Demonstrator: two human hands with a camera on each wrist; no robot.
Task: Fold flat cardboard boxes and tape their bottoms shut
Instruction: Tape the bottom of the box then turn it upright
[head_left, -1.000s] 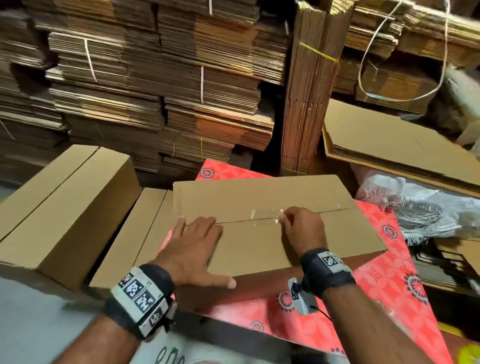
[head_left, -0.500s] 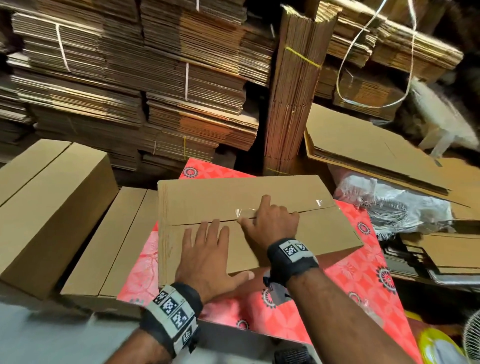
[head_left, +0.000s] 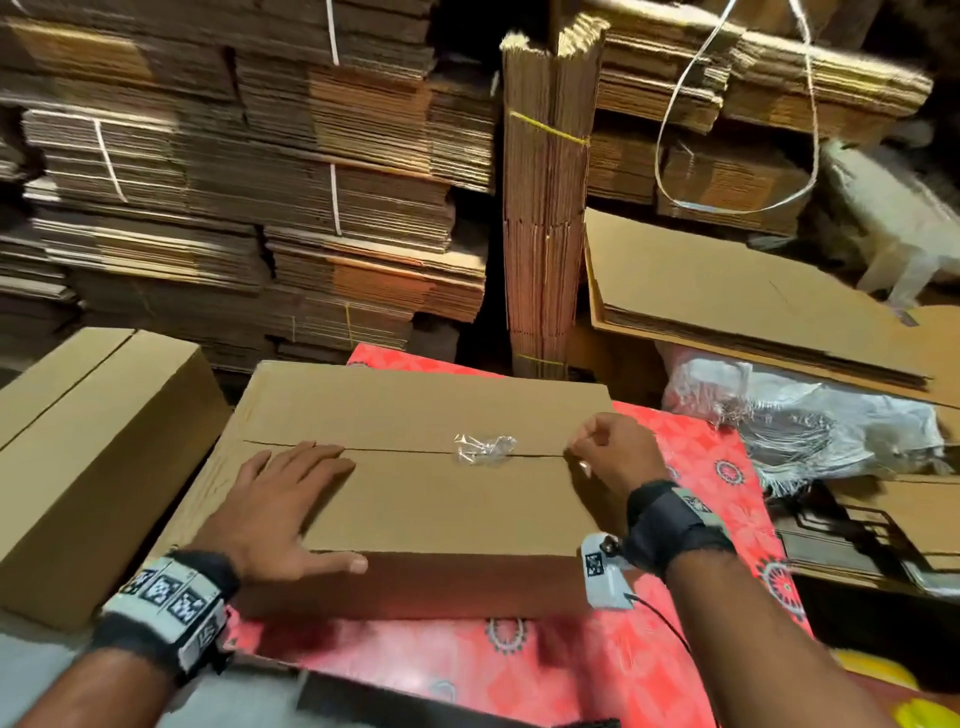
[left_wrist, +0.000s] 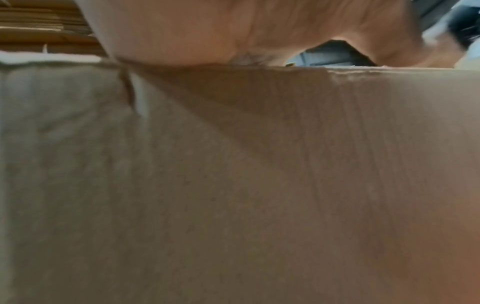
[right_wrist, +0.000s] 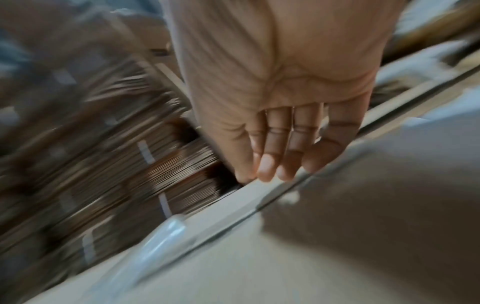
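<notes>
The left hand (head_left: 280, 509) lies flat on the near flap of the cardboard box (head_left: 415, 499), fingers spread and straight, thumb out along the near edge, pressing down. The box sits bottom-up on the red patterned surface (head_left: 691, 499), its two flaps meeting in a seam that runs left to right. On that seam, right of centre, a crumpled piece of clear tape (head_left: 483, 448) sticks up. The right hand (head_left: 613, 457) sits at the right end of the seam, fingers bent; the head view suggests a pinch at the box's edge, while the right wrist view shows the fingers (right_wrist: 283, 152) held together and only lightly bent, so I cannot tell whether it holds anything.

The left wrist view is filled by blurred cardboard and the heel of the hand. The right wrist view is smeared by motion.

A folded box (head_left: 88, 457) stands at the left. Bundled stacks of flat cardboard (head_left: 291, 197) fill the wall behind, with a leaning pile of flat sheets (head_left: 737, 306) and crumpled plastic (head_left: 810, 426) to the right.
</notes>
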